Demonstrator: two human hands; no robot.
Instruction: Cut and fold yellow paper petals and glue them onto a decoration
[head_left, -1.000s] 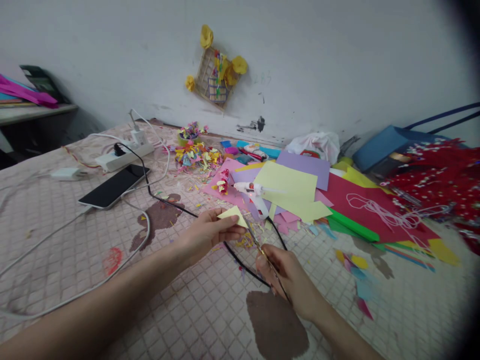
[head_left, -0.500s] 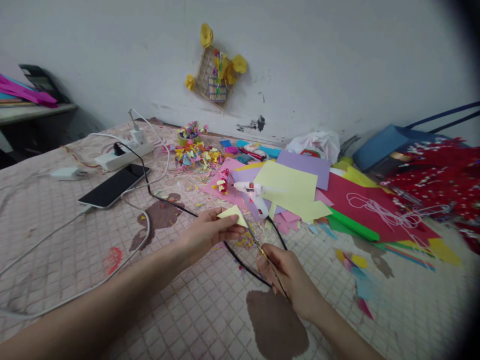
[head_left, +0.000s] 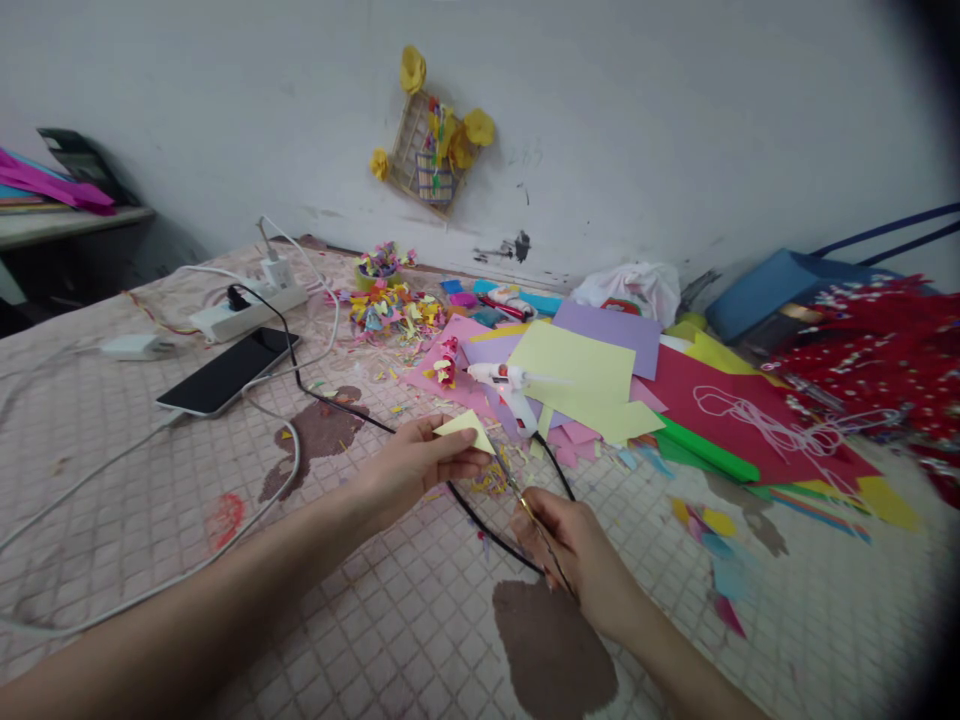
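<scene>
Between the thumb and fingers of my left hand [head_left: 420,462] is a small piece of pale yellow paper [head_left: 463,430], its pointed corner facing right. My right hand [head_left: 574,550] is closed around the handles of a pair of scissors [head_left: 531,512]. The scissor blades point up and left, their tips at the paper's right edge. Whether the blades are cutting into the paper I cannot tell. Just beyond the hands, a white glue gun [head_left: 510,392] lies on coloured sheets, with its black cord [head_left: 480,525] running beneath my hands.
A phone [head_left: 229,372], a power strip [head_left: 247,312] and looping white cables lie at left. Cut paper pieces [head_left: 397,312] and a small pot [head_left: 375,275] stand farther back. Pale yellow sheets [head_left: 577,375], white string [head_left: 795,425] and red tinsel [head_left: 877,350] are at right.
Almost nothing differs. My right hand and the scissors have shifted very slightly; my left hand keeps the paper in the same place.
</scene>
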